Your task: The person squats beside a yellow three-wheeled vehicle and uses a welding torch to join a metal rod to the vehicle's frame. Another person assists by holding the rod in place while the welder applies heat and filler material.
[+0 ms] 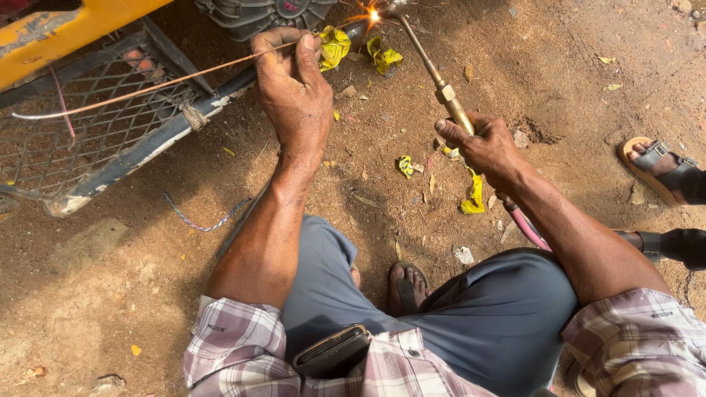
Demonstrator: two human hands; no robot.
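Yellow vehicle body (51, 29) and wire-mesh frame (95, 132) upper left, yellow scraps (334, 48) on dirt. Left hand (294, 92) pinches filler rod (147, 88); right hand (482, 147) grips brass torch (434, 77), flame sparking at rod tip above both.

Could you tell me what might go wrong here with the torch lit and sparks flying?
Sparks at the torch tip fly near the bare left hand holding the thin rod, so a burn seems possible. Yellow scraps lie close to the flame and might scorch. The right hand grips the torch without a glove, near sandalled feet.
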